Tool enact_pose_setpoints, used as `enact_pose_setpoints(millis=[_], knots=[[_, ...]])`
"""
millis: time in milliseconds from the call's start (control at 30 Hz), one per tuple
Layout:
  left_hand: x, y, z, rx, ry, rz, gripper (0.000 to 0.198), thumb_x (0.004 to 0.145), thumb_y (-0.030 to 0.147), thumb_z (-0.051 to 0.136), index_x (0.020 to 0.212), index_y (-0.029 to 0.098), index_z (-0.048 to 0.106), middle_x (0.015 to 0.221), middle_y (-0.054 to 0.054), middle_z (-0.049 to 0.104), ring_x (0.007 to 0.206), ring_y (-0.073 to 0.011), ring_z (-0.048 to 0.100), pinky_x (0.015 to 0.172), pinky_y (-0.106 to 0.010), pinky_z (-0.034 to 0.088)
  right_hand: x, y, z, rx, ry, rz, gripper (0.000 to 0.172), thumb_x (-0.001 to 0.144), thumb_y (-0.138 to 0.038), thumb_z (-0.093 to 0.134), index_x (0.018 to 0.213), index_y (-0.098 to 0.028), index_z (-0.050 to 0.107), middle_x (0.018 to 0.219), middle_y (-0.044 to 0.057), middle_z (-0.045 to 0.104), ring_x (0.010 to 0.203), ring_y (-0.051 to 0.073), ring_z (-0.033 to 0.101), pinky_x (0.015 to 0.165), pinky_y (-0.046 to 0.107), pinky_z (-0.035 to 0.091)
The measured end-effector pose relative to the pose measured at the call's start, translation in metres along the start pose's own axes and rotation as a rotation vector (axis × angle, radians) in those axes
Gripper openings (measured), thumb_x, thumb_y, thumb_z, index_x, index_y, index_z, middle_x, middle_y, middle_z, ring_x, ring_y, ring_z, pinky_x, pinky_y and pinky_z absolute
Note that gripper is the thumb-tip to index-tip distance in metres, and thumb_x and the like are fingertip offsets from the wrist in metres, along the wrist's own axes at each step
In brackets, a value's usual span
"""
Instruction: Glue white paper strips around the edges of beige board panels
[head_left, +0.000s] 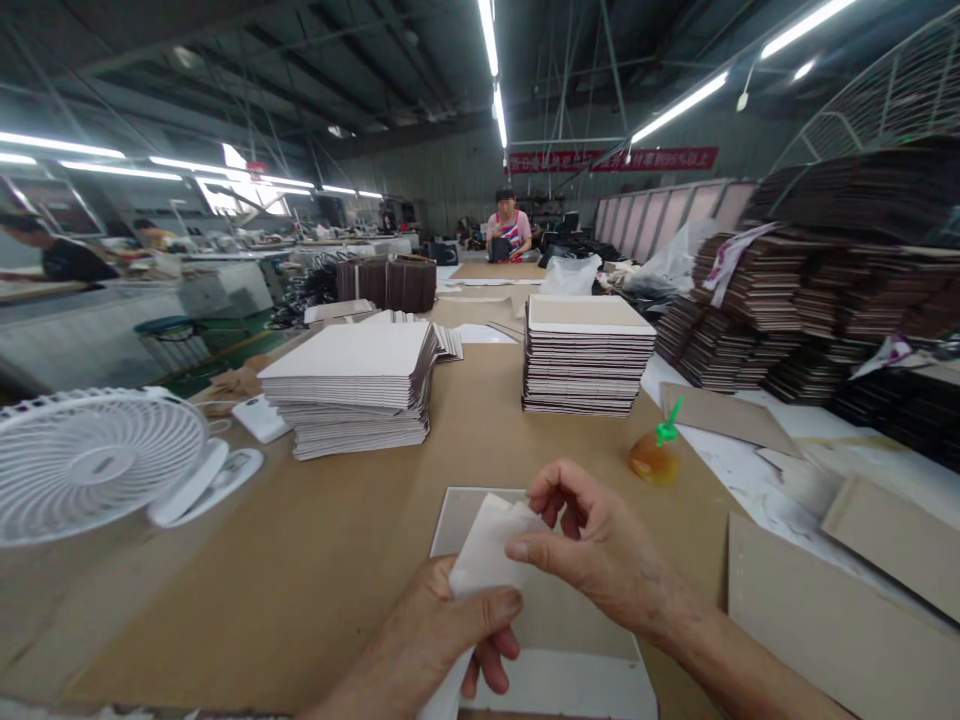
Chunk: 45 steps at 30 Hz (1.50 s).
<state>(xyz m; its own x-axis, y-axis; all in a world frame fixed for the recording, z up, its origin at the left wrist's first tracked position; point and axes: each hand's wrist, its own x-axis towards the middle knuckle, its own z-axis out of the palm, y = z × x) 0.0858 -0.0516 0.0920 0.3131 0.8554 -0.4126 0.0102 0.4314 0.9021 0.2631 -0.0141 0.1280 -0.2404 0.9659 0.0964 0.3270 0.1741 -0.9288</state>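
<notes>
Both my hands hold a small white folded paper piece (484, 555) above a flat grey-and-white card (555, 640) lying on the brown table (300, 560). My left hand (442, 630) grips the paper's lower part with thumb over it. My right hand (592, 545) pinches its upper edge between thumb and fingers. The card's middle is hidden behind my hands.
Two stacks of white boards (356, 385) (585, 355) stand ahead. A white fan (97, 460) sits at the left, a small orange bottle with a green tip (656, 455) at the right. Grey boards (840, 620) lie at the right, dark stacks (825, 290) behind. A person (508, 228) works far off.
</notes>
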Motion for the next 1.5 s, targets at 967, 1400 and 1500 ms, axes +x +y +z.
enact_pose_setpoints(millis=[967, 1400, 1500], knots=[[0.002, -0.022, -0.033, -0.222, 0.195, 0.054, 0.043, 0.074, 0.057, 0.066, 0.067, 0.016, 0.055, 0.052, 0.007, 0.037, 0.048, -0.007, 0.025, 0.047, -0.02, 0.021, 0.007, -0.001, -0.027, 0.518, 0.558, -0.023, 0.021, 0.082, -0.04, 0.066, 0.078, -0.021, 0.058, 0.042, -0.007, 0.045, 0.037, 0.005, 0.031, 0.032, 0.014, 0.021], [-0.015, -0.021, -0.065, -0.349, 0.214, 0.159, 0.035, 0.081, 0.049, 0.065, 0.081, 0.014, 0.06, 0.053, 0.009, 0.03, 0.044, -0.0039, 0.013, 0.041, -0.017, 0.01, -0.002, 0.003, -0.033, 0.347, 0.067, 0.18, 0.031, 0.079, -0.049, 0.065, 0.084, -0.018, 0.061, 0.052, -0.006, 0.048, 0.039, 0.003, 0.032, 0.035, 0.012, 0.022], [-0.018, -0.015, -0.053, -0.453, 0.122, 0.127, 0.038, 0.083, 0.052, 0.06, 0.081, 0.014, 0.062, 0.051, 0.009, 0.03, 0.042, -0.0034, 0.012, 0.04, -0.019, 0.01, -0.009, -0.009, -0.014, 0.275, -0.389, 0.287, 0.037, 0.078, -0.046, 0.065, 0.104, -0.021, 0.06, 0.057, -0.008, 0.045, 0.04, 0.003, 0.032, 0.034, 0.012, 0.022]])
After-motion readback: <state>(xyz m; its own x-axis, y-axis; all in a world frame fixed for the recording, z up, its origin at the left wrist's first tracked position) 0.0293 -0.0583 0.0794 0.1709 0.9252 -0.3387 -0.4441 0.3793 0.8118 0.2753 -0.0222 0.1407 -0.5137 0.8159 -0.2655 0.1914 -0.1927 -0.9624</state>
